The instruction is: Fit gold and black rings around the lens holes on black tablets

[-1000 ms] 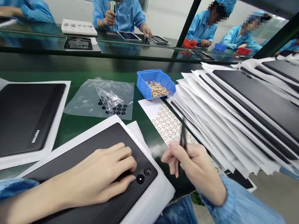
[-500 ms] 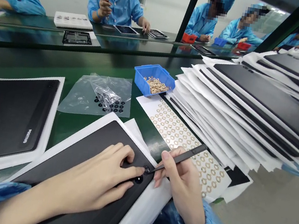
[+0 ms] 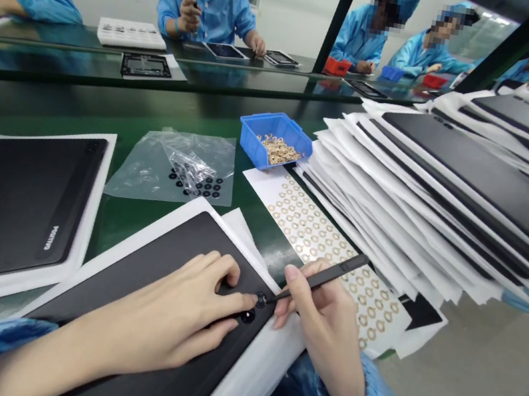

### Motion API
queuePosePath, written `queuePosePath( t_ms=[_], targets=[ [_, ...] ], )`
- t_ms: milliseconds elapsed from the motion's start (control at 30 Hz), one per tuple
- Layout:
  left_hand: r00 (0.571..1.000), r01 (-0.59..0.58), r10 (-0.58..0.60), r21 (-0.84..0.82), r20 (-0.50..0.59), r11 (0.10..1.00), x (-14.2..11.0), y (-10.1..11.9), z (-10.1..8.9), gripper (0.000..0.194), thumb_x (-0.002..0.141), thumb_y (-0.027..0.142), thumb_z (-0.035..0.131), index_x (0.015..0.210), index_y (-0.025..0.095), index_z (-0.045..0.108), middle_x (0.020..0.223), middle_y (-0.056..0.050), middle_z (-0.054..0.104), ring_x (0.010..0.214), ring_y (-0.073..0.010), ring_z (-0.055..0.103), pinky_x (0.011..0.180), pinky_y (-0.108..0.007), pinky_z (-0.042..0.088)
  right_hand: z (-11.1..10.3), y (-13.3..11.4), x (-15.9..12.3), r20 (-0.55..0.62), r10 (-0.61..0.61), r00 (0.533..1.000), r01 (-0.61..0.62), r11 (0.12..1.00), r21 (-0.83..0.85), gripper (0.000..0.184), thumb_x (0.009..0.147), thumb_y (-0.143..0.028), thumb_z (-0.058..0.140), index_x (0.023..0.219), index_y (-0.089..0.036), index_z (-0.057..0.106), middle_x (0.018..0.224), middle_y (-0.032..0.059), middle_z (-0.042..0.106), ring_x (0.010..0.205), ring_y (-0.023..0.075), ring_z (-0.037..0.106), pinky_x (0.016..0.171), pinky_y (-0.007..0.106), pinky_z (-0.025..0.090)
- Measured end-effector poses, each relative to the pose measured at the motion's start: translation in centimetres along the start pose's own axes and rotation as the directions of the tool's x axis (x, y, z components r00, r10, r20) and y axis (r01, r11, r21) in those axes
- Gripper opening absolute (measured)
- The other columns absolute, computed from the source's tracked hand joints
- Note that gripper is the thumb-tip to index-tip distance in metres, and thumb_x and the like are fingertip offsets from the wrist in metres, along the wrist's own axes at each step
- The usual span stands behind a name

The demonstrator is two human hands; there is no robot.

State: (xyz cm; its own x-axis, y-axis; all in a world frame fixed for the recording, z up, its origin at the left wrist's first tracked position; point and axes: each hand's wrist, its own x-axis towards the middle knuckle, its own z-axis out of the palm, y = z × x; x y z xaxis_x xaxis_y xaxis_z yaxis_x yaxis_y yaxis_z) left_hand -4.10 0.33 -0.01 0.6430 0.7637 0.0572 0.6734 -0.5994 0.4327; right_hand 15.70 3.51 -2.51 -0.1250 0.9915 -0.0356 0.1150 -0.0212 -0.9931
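A black tablet back cover (image 3: 175, 247) lies tilted on white sheeting in front of me. My left hand (image 3: 179, 309) rests palm down across it. Its index fingertip touches the upper of two round camera openings (image 3: 261, 299) near the cover's right corner. The thumb lies apart, beside the lower round lens opening (image 3: 247, 316). Black tweezers (image 3: 327, 278) are held in my right hand (image 3: 319, 322), between thumb and fingers. Their tip meets the edge of the upper opening, close to my left index finger.
A sheet of ring-shaped stickers (image 3: 310, 226) lies to the right, below a blue bin (image 3: 274, 139) of small rings. Stacked covers with white paper (image 3: 428, 191) rise at right. A plastic bag (image 3: 172, 169) and another cover (image 3: 14, 203) lie left. Co-workers sit across the bench.
Both hands and the tweezers stay almost in place at the camera opening. The view has shifted slightly. On the far line, the black frame has moved a little to the right.
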Motion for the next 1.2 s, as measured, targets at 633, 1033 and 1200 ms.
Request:
queuePosePath(
  t_ms=[633, 1033, 1200],
  targets=[
    [1.000, -0.011, 0.010, -0.029, -0.015, 1.000, 0.0, -0.2, 0.0, 0.032, 0.091, 0.016, 0.045, 0.121, 0.024, 0.051, 0.102, -0.007, 0.043, 0.091, -0.0196, 0.046, 0.076, -0.031, 0.041, 0.2, 0.1, 0.3, -0.007, 0.050, 0.999, -0.049, 0.998, 0.039, 0.033, 0.078, -0.046, 0.065, 0.071, -0.020, 0.046, 0.045, -0.0041, 0.058, 0.035, 0.0124, 0.056, 0.039, 0.023, 0.046],
    [0.997, -0.016, 0.013, -0.038, -0.075, 0.999, 0.1, -0.3, 0.2, 0.011, 0.090, 0.019, 0.046, 0.099, 0.014, 0.050, 0.100, -0.009, 0.045, 0.090, -0.0213, 0.046, 0.081, -0.036, 0.044, 1.3, -5.7, -0.4, 0.120, -0.276, 0.954, 0.288, 0.953, -0.090, 0.025, 0.080, -0.038, 0.064, 0.070, -0.021, 0.048, 0.050, -0.0034, 0.058, 0.042, 0.0143, 0.060, 0.041, 0.024, 0.049],
    [0.991, -0.040, 0.036, -0.022, -0.130, 0.999, -0.1, -0.3, 0.3, 0.013, 0.088, 0.019, 0.049, 0.101, 0.015, 0.051, 0.104, -0.009, 0.045, 0.096, -0.0222, 0.045, 0.087, -0.038, 0.043, 3.3, -10.4, 5.5, 0.515, -0.396, 0.760, 0.613, 0.701, -0.365, 0.024, 0.081, -0.036, 0.062, 0.066, -0.018, 0.054, 0.051, -0.0018, 0.060, 0.049, 0.0153, 0.063, 0.053, 0.026, 0.049]
  ],
)
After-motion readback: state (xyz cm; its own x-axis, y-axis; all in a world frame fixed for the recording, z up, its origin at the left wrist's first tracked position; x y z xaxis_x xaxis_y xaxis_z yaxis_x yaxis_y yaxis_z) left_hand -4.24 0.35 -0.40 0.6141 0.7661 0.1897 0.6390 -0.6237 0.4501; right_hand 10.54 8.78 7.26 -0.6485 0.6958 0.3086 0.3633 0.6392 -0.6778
